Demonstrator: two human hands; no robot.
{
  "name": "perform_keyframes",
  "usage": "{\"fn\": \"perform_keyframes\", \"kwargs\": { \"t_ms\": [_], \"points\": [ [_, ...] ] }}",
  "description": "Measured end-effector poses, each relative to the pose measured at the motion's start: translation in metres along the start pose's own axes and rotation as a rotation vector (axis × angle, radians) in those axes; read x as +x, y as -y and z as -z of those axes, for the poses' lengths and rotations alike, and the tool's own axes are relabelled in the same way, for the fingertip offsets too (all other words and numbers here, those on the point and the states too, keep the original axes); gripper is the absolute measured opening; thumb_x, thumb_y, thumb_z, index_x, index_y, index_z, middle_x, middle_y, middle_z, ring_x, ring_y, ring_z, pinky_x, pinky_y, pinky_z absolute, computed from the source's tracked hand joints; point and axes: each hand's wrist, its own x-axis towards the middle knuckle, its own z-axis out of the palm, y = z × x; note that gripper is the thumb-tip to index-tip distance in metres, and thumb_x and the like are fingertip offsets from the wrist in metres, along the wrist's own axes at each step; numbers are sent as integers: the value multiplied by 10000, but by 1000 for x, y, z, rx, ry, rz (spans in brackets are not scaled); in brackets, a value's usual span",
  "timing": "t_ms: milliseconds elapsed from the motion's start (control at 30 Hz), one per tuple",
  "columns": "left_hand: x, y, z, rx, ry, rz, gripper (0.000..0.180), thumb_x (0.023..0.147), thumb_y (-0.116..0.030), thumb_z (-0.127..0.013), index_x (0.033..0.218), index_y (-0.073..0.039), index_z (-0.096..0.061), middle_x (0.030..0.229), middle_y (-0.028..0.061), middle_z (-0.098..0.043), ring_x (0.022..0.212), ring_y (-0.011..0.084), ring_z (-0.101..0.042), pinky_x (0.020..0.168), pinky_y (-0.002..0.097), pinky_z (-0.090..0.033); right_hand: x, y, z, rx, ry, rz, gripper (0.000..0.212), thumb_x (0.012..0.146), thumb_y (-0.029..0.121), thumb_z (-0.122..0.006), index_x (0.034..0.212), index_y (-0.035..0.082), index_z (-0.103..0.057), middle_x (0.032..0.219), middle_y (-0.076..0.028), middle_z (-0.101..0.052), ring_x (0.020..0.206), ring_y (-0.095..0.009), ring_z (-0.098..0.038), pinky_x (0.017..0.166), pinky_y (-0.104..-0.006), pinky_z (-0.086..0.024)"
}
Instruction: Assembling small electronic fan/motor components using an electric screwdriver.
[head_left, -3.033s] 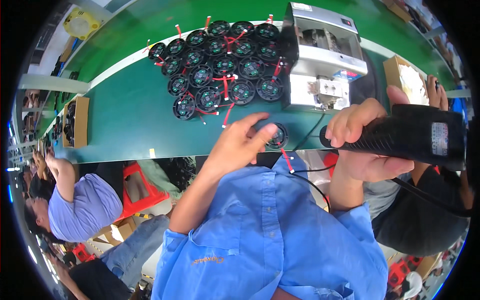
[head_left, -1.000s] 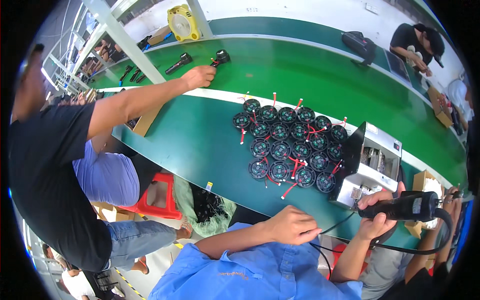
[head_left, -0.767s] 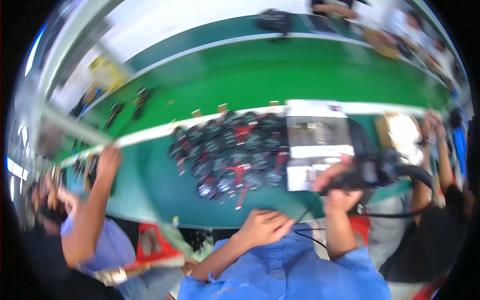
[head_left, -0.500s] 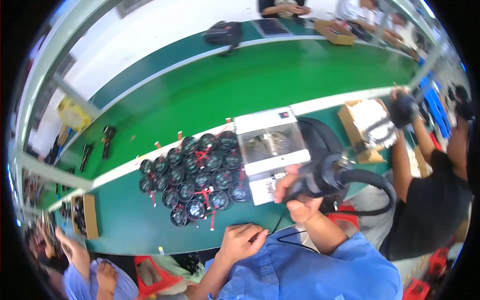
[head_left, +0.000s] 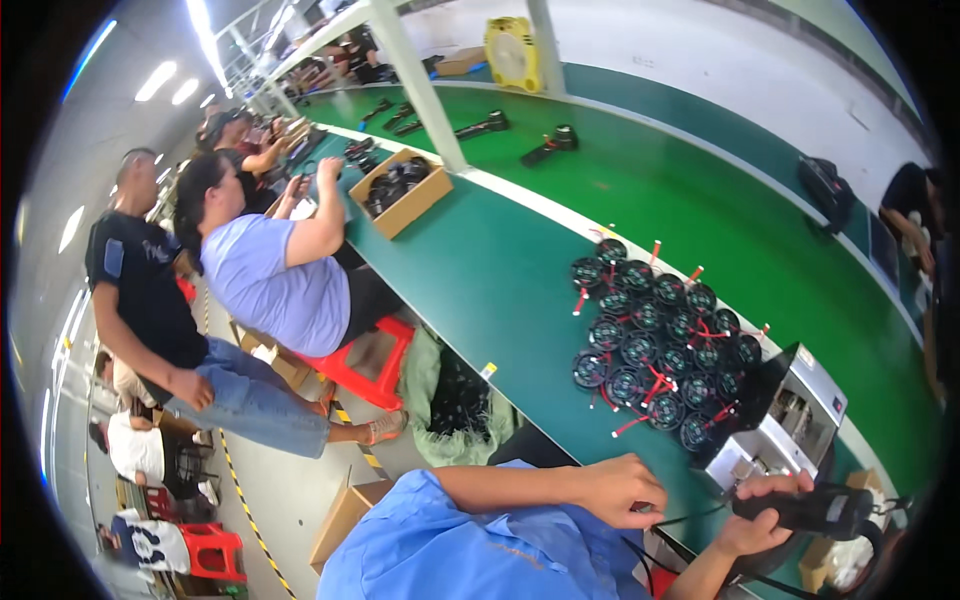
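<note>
My right hand (head_left: 752,522) is wrapped round a black cylindrical handheld device (head_left: 822,510) at the lower right, just in front of the silver machine. A thick black tube curves from the device's far end. My left hand (head_left: 622,490) is closed at the table's near edge, with a thin black cable (head_left: 692,517) between its fingers. Close by stands the silver box-shaped machine (head_left: 765,447), with a see-through window and metal parts inside. To its left lie several round black parts (head_left: 640,348) with red wires and white plugs, packed side by side on the table.
A cardboard box of black parts (head_left: 432,192) stands farther left on the green table (head_left: 500,270). Dark handheld devices (head_left: 550,146) lie on the green belt. One person (head_left: 275,265) sits at the table and another (head_left: 150,300) stands behind. A red stool (head_left: 375,370) is near a sack.
My view has swung left, bringing the seated and standing people into sight. My right hand still grips the device, now turned sideways; my left hand keeps the cable.
</note>
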Motion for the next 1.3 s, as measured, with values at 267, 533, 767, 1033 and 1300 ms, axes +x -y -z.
{"fn": "perform_keyframes", "kwargs": {
  "t_ms": [267, 533, 767, 1033, 1300],
  "points": [
    [46, -81, -17, -394, 34, -383, 156, 793, -139, -649, 713, -19, -591, 617, 104, -585, 564, 230, -589, 520, 347, -438, 3, -3, -6, -13, 1, 44, 738, 862, 443, -565, 1274, -108, -301, 731, -67, -491, 580, -133, -469, 576, -250, -415],
    [70, -232, -62, 28, 197, -856, 415, 904, -401, -537, 870, 2, -629, 777, 224, -591, 744, 367, -579, 632, 436, -442, 4, -4, 0, -6, -13, 46, 662, 898, 401, -521, 1289, -91, -315, 746, -82, -485, 582, -153, -463, 537, -272, -418],
    [62, -248, -151, -1002, 482, -973, 413, 842, -323, -592, 582, -17, -494, 562, 188, -517, 481, 358, -496, 448, 435, -333, 4, -7, -2, 95, 17, 7, 653, 890, 399, -565, 1279, -77, -346, 760, -85, -500, 589, -149, -477, 529, -270, -442],
    [16, -258, -154, -1136, 319, -1008, 490, 861, -375, -549, 570, 10, -463, 560, 244, -480, 479, 389, -474, 475, 487, -310, 5, -9, 0, 52, 6, 59, 603, 910, 386, -530, 1248, -85, -365, 760, -84, -485, 612, -141, -476, 534, -259, -429],
    [27, -120, -34, -834, 426, -549, 336, 839, -307, -624, 942, 13, -623, 850, 177, -639, 778, 262, -627, 669, 373, -474, 2, -16, 8, 63, 8, 52, 583, 910, 345, -537, 1271, -77, -358, 785, -78, -488, 625, -151, -471, 566, -263, -422]
  ]
}}
